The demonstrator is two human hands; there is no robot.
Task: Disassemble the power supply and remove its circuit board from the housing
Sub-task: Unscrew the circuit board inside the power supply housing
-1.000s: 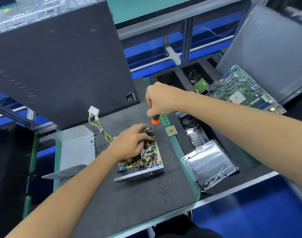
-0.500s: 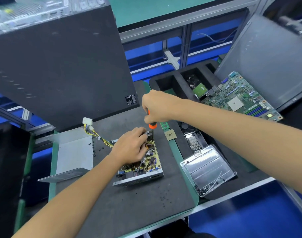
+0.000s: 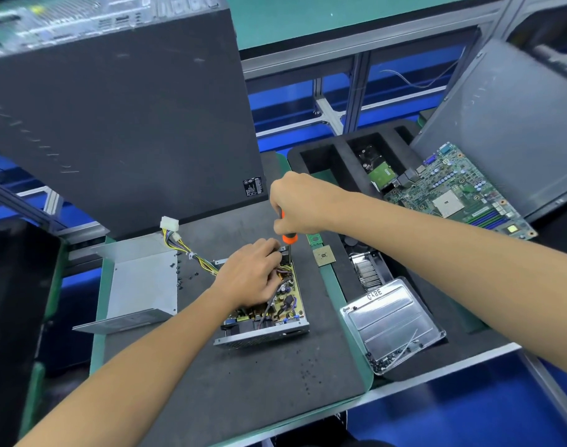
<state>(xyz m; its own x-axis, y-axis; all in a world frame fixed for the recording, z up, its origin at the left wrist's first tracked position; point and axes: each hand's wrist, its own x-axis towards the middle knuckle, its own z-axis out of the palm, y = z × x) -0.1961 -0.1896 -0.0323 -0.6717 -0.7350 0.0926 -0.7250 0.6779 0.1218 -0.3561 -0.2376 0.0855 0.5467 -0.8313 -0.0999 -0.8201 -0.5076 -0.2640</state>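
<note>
Right hand (image 3: 303, 204) fisted on the screwdriver (image 3: 288, 237), tip down at the board's (image 3: 287, 300) far corner. Left hand (image 3: 253, 274) presses on the board, fingers curled, gripping nothing clearly. Board sits in the housing (image 3: 263, 336) on the mat (image 3: 243, 382). Cover (image 3: 140, 279) already off, lying to the left, loose screws (image 3: 185, 275) beside it. Board screws and lift-out likely remain.

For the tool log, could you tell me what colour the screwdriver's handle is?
Orange, on the screwdriver in the right hand, head view.
</note>
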